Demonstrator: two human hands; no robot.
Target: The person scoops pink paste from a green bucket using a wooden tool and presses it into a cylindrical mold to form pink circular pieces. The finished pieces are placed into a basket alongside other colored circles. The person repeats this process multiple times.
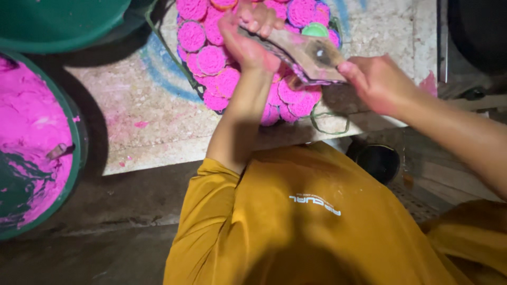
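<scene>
My left hand and my right hand together hold a worn wooden mould above a wire rack. The left hand grips the mould's far end, the right hand its near end. Below it lie several round pink pressed cakes, packed close together on the rack, whose wire edge shows at the front. A small green round piece sits among the cakes behind the mould. My hands are stained pink.
A green basin with bright pink powder stands at the left. Another green basin is at the top left. The rack rests on a speckled stone slab. My yellow shirt fills the foreground.
</scene>
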